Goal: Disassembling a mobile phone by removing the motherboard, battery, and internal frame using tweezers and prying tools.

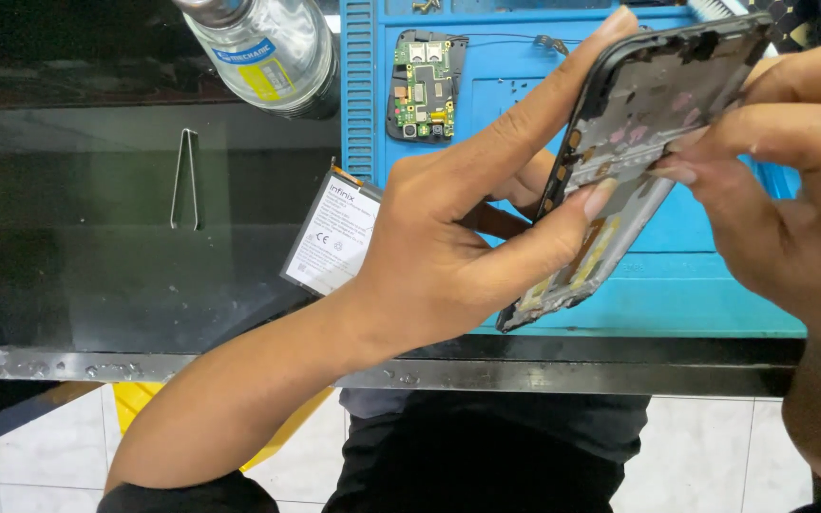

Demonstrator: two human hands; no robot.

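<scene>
My left hand (458, 228) grips an opened phone frame (634, 114) by its left edge, thumb on the inner side, holding it tilted above a blue work mat (696, 275). The frame is dark-rimmed with bare grey metal and yellow-tinted parts inside. My right hand (781, 180) reaches in from the right, with its fingertips pinching at a spot in the middle of the frame's inner face. Whatever the fingertips hold is too small to make out.
A green circuit board (422, 85) lies on the mat at the back. A flat white-labelled battery (333, 233) rests at the mat's left edge on the dark glossy table (97, 256). Metal tweezers (184, 179) lie further left. A clear bottle (268, 47) stands at the back.
</scene>
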